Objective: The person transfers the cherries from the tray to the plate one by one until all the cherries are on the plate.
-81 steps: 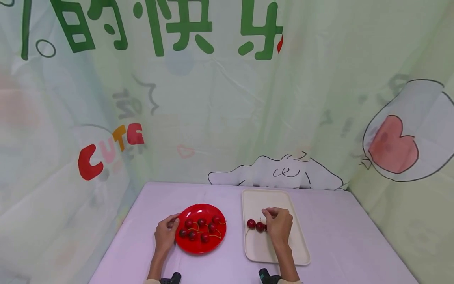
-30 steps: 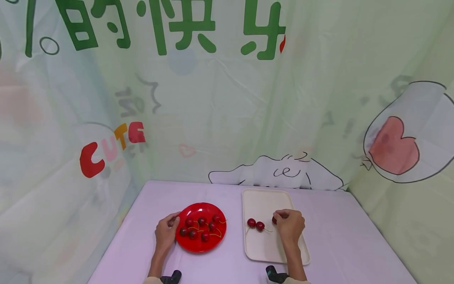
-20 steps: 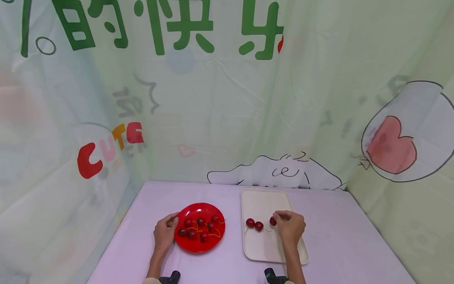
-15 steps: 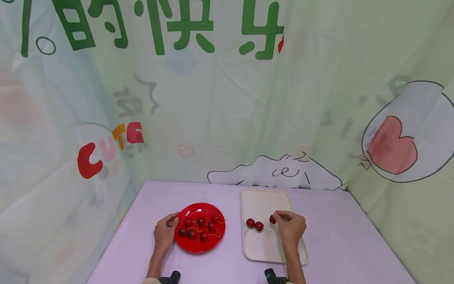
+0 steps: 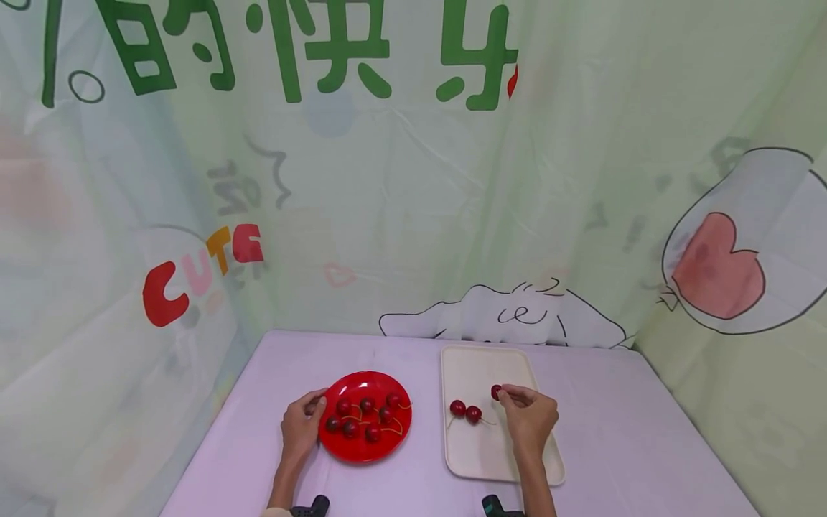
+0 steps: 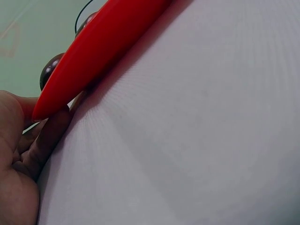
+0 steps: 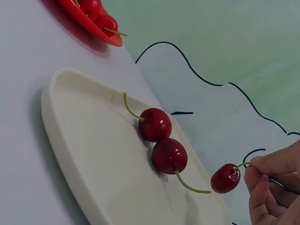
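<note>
On the left of the table, my left hand [image 5: 301, 426] grips the rim of a red plate [image 5: 363, 452], thumb above and fingers beneath, as the left wrist view shows. Several dark red cherries with stems lie on that plate. My right hand [image 5: 530, 418] pinches a cherry by its green stem; the cherry [image 7: 225, 178] hangs above the cream tray [image 5: 481, 459]. Two more cherries sit side by side and touching on the tray, one cherry [image 7: 155, 124] nearer its left edge and the other cherry [image 7: 169, 155] beside it.
A pale lilac cloth covers the table [image 5: 614, 431]. Behind it and at both sides hangs a printed curtain [image 5: 413, 215] with green characters and drawings. The plate and tray stand apart, with a strip of cloth between them.
My right hand has moved right from the two tray cherries, bringing the third cherry away from them and then slightly up. The left hand and the plate stay in place.
</note>
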A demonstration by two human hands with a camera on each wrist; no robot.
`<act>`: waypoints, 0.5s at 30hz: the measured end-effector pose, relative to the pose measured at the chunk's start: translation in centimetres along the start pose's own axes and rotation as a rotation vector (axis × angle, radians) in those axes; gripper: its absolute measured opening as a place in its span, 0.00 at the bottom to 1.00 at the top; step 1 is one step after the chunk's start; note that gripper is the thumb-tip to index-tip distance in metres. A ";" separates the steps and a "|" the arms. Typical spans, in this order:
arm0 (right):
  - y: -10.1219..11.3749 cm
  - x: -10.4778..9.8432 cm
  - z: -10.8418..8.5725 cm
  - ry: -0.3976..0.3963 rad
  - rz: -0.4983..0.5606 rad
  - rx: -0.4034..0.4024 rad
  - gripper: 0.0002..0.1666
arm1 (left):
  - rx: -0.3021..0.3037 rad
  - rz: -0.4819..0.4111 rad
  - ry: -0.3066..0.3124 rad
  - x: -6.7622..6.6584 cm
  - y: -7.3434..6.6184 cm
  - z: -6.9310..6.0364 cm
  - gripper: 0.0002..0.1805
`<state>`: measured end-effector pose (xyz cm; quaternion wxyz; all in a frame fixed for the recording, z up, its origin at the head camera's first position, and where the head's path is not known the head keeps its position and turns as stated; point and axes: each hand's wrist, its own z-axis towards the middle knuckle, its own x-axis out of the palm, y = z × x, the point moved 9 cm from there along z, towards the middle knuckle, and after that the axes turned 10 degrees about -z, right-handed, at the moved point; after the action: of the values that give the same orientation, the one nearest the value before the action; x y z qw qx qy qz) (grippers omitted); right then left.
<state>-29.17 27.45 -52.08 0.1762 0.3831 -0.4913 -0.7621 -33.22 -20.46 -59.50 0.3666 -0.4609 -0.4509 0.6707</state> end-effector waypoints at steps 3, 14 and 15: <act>-0.2 0.0 -0.1 0.011 -0.012 0.000 0.06 | 0.006 0.005 0.001 0.0 -0.1 -0.1 0.15; -0.5 0.4 0.0 0.034 -0.017 -0.006 0.06 | 0.000 0.000 -0.002 0.0 0.2 0.0 0.15; -0.5 0.5 0.0 0.034 -0.018 -0.005 0.06 | 0.001 -0.001 -0.005 0.0 0.2 0.0 0.15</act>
<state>-29.42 27.33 -52.72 0.1785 0.4001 -0.4829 -0.7582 -33.26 -20.52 -59.74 0.3660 -0.4586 -0.4519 0.6719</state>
